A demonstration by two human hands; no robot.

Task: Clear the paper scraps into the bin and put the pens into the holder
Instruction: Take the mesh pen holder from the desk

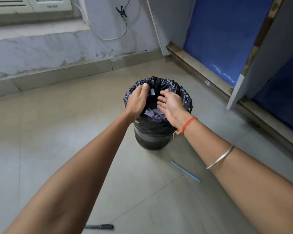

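Note:
A round bin (151,137) lined with a black plastic bag stands on the tiled floor. Pale paper scraps (153,114) lie inside it, and one small scrap (153,92) hangs in the air under my left hand. My left hand (139,100) hovers over the bin's left rim, fingers curled downward with nothing clearly in them. My right hand (172,105) is over the right rim, palm flat and fingers apart, empty. A light blue pen (184,171) lies on the floor in front of the bin. A black pen (100,226) lies at the bottom edge.
A wall with a loose white cable (108,37) runs behind the bin. To the right stand blue panels (218,39) on a wooden base rail (198,68). A small white scrap (207,82) lies on that rail. No pen holder is in view.

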